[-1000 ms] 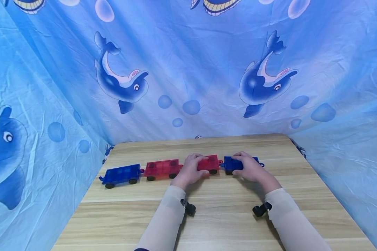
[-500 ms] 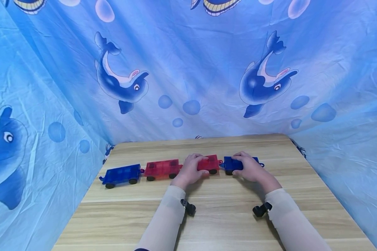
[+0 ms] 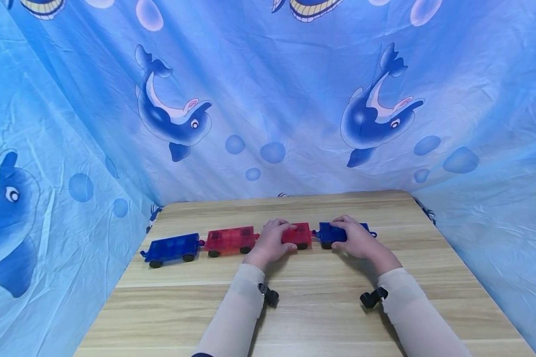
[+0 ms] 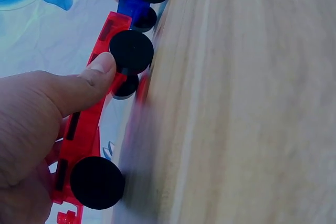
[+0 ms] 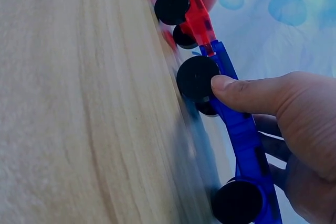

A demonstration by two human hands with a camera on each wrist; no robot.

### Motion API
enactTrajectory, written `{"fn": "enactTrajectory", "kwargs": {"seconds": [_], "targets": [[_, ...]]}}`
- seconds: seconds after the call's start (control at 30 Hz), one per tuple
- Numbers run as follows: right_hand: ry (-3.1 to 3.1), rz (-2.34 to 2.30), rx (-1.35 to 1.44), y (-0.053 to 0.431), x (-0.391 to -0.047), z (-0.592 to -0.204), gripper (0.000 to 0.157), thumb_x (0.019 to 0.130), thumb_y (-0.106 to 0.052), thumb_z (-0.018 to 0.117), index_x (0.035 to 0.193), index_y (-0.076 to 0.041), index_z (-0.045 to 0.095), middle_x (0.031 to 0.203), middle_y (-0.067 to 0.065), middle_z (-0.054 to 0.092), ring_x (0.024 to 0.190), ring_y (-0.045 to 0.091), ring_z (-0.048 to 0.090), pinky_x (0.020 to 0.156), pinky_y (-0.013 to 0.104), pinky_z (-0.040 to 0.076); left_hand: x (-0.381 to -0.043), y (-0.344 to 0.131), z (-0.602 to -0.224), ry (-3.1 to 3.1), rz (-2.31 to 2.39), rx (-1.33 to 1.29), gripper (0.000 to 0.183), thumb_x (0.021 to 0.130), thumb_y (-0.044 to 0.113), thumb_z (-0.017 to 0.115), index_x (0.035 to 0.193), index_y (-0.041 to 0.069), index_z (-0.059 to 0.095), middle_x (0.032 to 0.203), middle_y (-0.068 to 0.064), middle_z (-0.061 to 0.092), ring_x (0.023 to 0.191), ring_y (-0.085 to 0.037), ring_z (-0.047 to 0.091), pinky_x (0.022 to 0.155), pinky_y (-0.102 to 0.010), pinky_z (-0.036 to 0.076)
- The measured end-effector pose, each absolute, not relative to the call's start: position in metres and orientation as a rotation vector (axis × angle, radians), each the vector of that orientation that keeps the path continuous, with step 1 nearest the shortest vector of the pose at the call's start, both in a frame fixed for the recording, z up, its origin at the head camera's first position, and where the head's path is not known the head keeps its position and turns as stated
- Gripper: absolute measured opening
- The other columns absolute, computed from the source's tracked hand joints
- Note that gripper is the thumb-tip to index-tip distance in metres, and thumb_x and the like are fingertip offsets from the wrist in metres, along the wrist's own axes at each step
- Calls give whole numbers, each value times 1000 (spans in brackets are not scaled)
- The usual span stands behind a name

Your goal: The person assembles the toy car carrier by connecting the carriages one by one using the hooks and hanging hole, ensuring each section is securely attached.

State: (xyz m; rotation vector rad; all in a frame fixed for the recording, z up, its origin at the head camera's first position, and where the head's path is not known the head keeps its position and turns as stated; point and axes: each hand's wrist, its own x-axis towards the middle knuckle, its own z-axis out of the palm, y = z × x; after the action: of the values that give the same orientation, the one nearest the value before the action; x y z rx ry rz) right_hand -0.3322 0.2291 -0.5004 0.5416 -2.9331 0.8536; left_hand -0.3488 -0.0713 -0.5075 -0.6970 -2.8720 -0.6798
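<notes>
My left hand [image 3: 271,242] grips a translucent red toy train car [image 3: 301,232] with black wheels, its thumb on the near side beside a wheel and the fingers on the far side. To the right, my right hand [image 3: 356,239] grips a matching blue toy train car [image 3: 326,230] the same way, thumb right at a wheel. In the right wrist view, the red car's end meets the blue car [image 5: 242,132] at the coupling [image 5: 208,49]. The hands cover the middle of both cars. A second red car [image 3: 230,240] lies just left of my left hand, its coupling reaching toward the held red car.
Another blue car [image 3: 173,248] is joined to the second red car at the left, so the cars form a row across the back of the wooden table [image 3: 312,317]. A dolphin-print curtain [image 3: 268,99] hangs behind and on both sides.
The held red car's right end has come down slightly with my left hand, and its coupling now sits lower at the blue car's coupling. My right hand has barely moved.
</notes>
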Motion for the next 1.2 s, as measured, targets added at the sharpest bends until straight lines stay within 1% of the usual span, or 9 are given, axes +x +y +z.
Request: {"fn": "enactTrajectory", "kwargs": {"seconds": [0.2, 0.37, 0.47, 0.63, 0.73, 0.77, 0.87, 0.97, 1.2], "targets": [[-2961, 824, 554, 235, -333, -500, 69, 90, -21, 85, 152, -8, 56, 153, 13, 48, 143, 45, 41, 111, 67, 40, -348, -73, -506, -2870, -699, -714, 63, 87, 38, 87, 145, 26, 64, 153, -5, 52, 144, -31, 43, 120, -53, 35], [-2968, 827, 546, 242, -334, -498, 69, 90, -19, 85, 152, -6, 55, 154, 14, 47, 143, 46, 42, 110, 66, 41, -352, -83, -503, -2880, -713, -724, 71, 84, 40, 90, 148, 24, 62, 156, -7, 49, 144, -33, 40, 118, -51, 37], [-2964, 841, 539, 246, -334, -498, 69, 89, -18, 85, 151, -5, 56, 152, 15, 48, 141, 45, 45, 109, 64, 43, -355, -96, -503, -2878, -718, -710, 74, 82, 39, 91, 148, 23, 62, 155, -8, 50, 144, -34, 40, 118, -51, 35], [-2956, 851, 553, 252, -336, -498, 68, 88, -17, 86, 148, -4, 58, 150, 15, 50, 138, 47, 48, 106, 65, 45, -356, -124, -505, -2885, -737, -644, 73, 82, 38, 92, 147, 22, 62, 152, -7, 53, 143, -34, 41, 118, -52, 34], [-2959, 849, 553, 258, -337, -498, 67, 88, -17, 87, 147, -5, 58, 149, 15, 51, 137, 48, 48, 106, 67, 45, -355, -136, -507, -2888, -767, -632, 69, 85, 37, 90, 146, 21, 63, 148, -6, 55, 142, -33, 42, 123, -52, 28], [-2963, 851, 550, 260, -338, -498, 67, 87, -17, 87, 147, -5, 59, 149, 14, 51, 137, 47, 48, 106, 67, 45, -354, -138, -507, -2896, -778, -627, 68, 85, 38, 89, 146, 21, 63, 148, -5, 55, 142, -32, 42, 123, -51, 28], [-2974, 856, 550, 265, -339, -497, 66, 87, -17, 88, 147, -6, 60, 148, 14, 52, 138, 48, 48, 106, 67, 44, -353, -143, -507, -2903, -802, -616, 67, 85, 41, 89, 144, 21, 64, 145, -3, 57, 140, -31, 45, 122, -51, 31], [-2980, 857, 550, 269, -340, -497, 66, 87, -18, 88, 146, -7, 60, 148, 15, 52, 138, 49, 48, 107, 68, 43, -351, -143, -506, -2919, -810, -588, 70, 83, 45, 89, 145, 22, 64, 143, -1, 58, 137, -29, 47, 114, -50, 42], [-2985, 848, 530, 272, -341, -498, 66, 85, -18, 89, 144, -6, 62, 148, 17, 52, 137, 48, 48, 108, 68, 42, -352, -141, -509, -2924, -796, -597, 75, 83, 45, 89, 148, 19, 62, 144, -2, 58, 137, -30, 49, 114, -49, 44]]}}
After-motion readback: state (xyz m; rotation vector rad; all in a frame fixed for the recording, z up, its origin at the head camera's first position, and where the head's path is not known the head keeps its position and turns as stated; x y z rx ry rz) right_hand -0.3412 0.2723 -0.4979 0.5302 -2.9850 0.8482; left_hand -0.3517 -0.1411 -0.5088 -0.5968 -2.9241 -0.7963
